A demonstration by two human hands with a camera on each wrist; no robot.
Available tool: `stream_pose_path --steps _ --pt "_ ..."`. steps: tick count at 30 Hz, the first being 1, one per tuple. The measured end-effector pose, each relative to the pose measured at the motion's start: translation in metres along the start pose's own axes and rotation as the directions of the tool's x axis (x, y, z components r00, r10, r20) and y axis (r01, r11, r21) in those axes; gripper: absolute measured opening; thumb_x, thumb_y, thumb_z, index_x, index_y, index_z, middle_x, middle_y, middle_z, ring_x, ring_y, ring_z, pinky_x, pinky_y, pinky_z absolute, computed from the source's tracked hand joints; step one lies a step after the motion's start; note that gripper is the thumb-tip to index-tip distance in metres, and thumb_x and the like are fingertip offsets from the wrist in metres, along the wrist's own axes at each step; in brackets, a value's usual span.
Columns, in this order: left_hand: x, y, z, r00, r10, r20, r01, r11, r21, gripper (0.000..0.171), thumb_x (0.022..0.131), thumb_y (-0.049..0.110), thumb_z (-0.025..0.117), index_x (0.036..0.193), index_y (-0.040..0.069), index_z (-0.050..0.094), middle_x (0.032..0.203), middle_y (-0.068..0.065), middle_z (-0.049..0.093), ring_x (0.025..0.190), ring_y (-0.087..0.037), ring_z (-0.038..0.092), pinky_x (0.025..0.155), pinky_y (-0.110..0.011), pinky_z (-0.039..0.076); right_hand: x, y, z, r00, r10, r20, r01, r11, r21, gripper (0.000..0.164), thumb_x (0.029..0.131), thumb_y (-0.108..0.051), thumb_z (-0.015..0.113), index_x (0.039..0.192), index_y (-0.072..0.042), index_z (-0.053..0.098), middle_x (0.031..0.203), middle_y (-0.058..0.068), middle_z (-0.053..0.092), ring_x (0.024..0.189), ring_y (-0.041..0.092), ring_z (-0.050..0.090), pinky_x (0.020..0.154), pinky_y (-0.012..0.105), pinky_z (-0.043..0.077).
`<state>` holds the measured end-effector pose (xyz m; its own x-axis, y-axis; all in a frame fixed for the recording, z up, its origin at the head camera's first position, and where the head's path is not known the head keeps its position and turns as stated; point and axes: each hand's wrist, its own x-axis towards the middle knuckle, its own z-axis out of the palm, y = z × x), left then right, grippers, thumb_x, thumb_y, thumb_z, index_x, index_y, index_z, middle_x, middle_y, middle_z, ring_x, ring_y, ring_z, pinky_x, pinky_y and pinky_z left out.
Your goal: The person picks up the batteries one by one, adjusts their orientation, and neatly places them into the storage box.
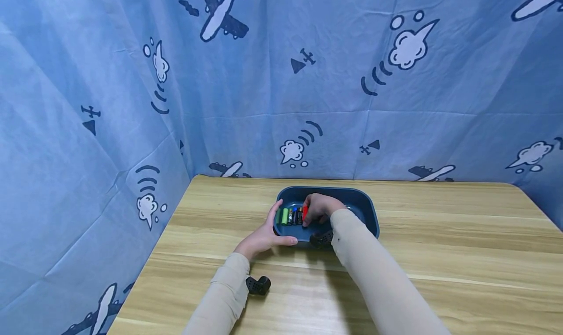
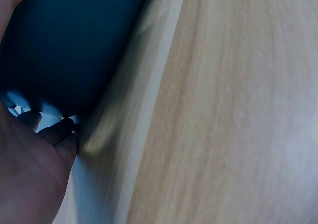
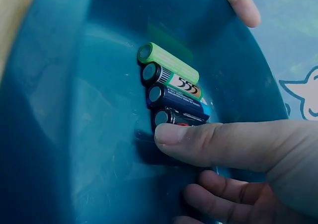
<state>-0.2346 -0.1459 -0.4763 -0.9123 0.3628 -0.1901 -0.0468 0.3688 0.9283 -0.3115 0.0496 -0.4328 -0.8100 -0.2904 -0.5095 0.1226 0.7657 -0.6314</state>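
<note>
A dark blue plastic basin point(image 1: 358, 198) lies on the table with its long side facing me. Thumb and fingers of my left hand point(image 1: 262, 237) are spread round its left end, gripping the wall; the same hand point(image 2: 30, 169) shows at the basin's end in the left wrist view. Inside, a row of batteries stands side by side: a light green battery point(image 3: 171, 64), a "555" battery point(image 3: 181, 83), a dark blue battery point(image 3: 174, 101) and a black battery point(image 3: 166, 116). My right hand point(image 1: 321, 207) pinches a red battery point(image 1: 305, 212) at the row's right end; the right wrist view hides it behind the thumb.
The wooden table point(image 1: 462, 257) extends to both sides of the basin. A blue curtain point(image 1: 281, 81) with airplane prints hangs behind and to the left. Black wrist devices point(image 1: 258, 285) sit at both sleeves.
</note>
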Motion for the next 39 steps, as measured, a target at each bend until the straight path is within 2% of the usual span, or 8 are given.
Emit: stream_pose_path --steps 6,10,13,17,21,28,34,39 --pt "-0.001 0.001 0.000 1.000 0.005 0.009 -0.005 1.000 -0.015 0.102 0.077 0.025 0.077 0.145 0.042 0.002 0.151 -0.016 0.013 0.133 -0.039 0.021 0.105 -0.055 0.021 0.002 0.000 0.001 1.000 -0.003 -0.004 0.003 1.000 -0.003 0.039 0.071 -0.007 0.079 0.102 -0.005 0.056 0.095 0.010 0.058 0.087 0.025 0.054 0.076 0.040 0.051" --pt "-0.011 0.017 -0.001 1.000 0.005 0.027 -0.005 1.000 -0.024 0.102 0.079 0.021 0.075 0.148 0.031 0.002 0.150 -0.020 0.013 0.133 -0.041 0.021 0.105 -0.055 0.021 0.001 -0.001 0.001 1.000 -0.008 -0.008 0.008 1.000 -0.003 0.036 0.072 -0.008 0.078 0.100 -0.004 0.056 0.091 0.010 0.059 0.083 0.024 0.054 0.074 0.040 0.050" --pt "-0.019 0.028 -0.002 0.999 0.000 0.032 0.001 1.000 -0.026 0.101 0.079 0.020 0.074 0.149 0.026 0.002 0.150 -0.022 0.013 0.132 -0.042 0.021 0.105 -0.055 0.021 0.002 0.000 0.001 1.000 -0.002 -0.005 0.003 0.999 0.052 0.035 0.074 -0.003 0.075 0.104 -0.003 0.055 0.090 0.011 0.061 0.081 0.023 0.059 0.073 0.038 0.052" --pt "-0.020 0.029 -0.002 1.000 -0.003 0.031 0.004 0.999 -0.033 0.101 0.079 0.019 0.075 0.149 0.027 0.002 0.150 -0.021 0.013 0.133 -0.041 0.020 0.106 -0.055 0.019 0.004 0.003 0.000 1.000 0.013 -0.014 -0.010 0.987 0.163 0.035 0.077 0.009 0.066 0.108 0.001 0.055 0.097 0.015 0.059 0.077 0.024 0.063 0.071 0.036 0.054" --pt "-0.020 0.030 -0.002 0.999 0.002 0.032 -0.001 0.999 -0.034 0.100 0.079 0.018 0.074 0.149 0.026 0.003 0.151 -0.021 0.011 0.134 -0.041 0.018 0.106 -0.055 0.018 0.005 0.003 0.000 0.999 0.023 -0.041 -0.015 0.980 0.199 0.032 0.077 0.013 0.062 0.107 0.002 0.057 0.101 0.016 0.058 0.076 0.025 0.063 0.069 0.035 0.055" --pt "-0.014 0.026 -0.001 0.999 -0.004 0.037 0.005 1.000 -0.027 0.101 0.079 0.018 0.075 0.149 0.026 0.002 0.150 -0.022 0.014 0.133 -0.041 0.019 0.106 -0.056 0.019 0.004 0.003 0.000 0.998 0.030 -0.063 -0.015 0.975 0.223 0.031 0.077 0.015 0.062 0.104 0.003 0.057 0.099 0.017 0.058 0.074 0.024 0.062 0.070 0.036 0.054" --pt "0.002 0.006 0.001 1.000 0.001 0.018 0.000 0.999 -0.032 0.104 0.077 0.022 0.076 0.147 0.036 0.001 0.151 -0.017 0.012 0.134 -0.039 0.018 0.106 -0.057 0.016 0.001 0.004 -0.004 0.996 0.031 -0.089 -0.010 0.973 0.229 0.031 0.077 0.013 0.063 0.106 0.002 0.057 0.099 0.017 0.058 0.073 0.024 0.063 0.069 0.036 0.055" --pt "0.003 -0.001 0.002 1.000 -0.006 -0.009 0.006 1.000 -0.014 0.103 0.075 0.028 0.078 0.145 0.043 0.003 0.151 -0.014 0.014 0.134 -0.039 0.020 0.105 -0.058 0.017 -0.005 0.003 -0.015 0.998 0.006 -0.064 0.006 0.982 0.188 0.033 0.080 0.011 0.062 0.111 0.003 0.054 0.096 0.018 0.059 0.076 0.025 0.064 0.071 0.036 0.054"
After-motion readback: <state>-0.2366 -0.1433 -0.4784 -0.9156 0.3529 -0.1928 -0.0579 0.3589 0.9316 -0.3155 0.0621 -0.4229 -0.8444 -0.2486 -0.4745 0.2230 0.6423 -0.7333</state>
